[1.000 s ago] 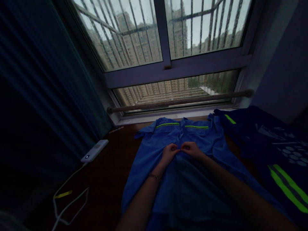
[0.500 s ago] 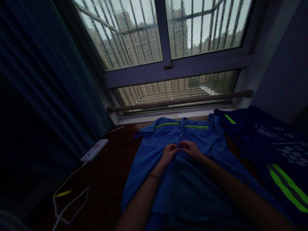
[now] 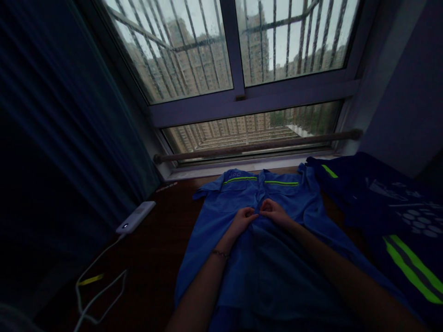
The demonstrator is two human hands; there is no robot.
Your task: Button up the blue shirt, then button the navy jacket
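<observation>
A blue work shirt (image 3: 224, 216) with green-yellow chest stripes lies flat on a dark wooden surface, collar toward the window. My left hand (image 3: 243, 218) and my right hand (image 3: 273, 210) meet at the shirt's front placket, just below the chest stripes. Both have their fingers curled and pinched on the fabric where the two front edges join. What sits between the fingertips is too small and dark to make out. A thin bracelet circles my left wrist.
A dark navy garment (image 3: 391, 216) with green-yellow stripes lies to the right. A white power bank (image 3: 136, 216) with a white cable (image 3: 100, 276) rests at the left. A window (image 3: 238, 69) with bars and a wooden rod (image 3: 256, 146) stand behind; a dark curtain (image 3: 51, 138) hangs at left.
My hands stay pinched on the placket; the right hand has shifted slightly up toward the collar. The shirt has not moved.
</observation>
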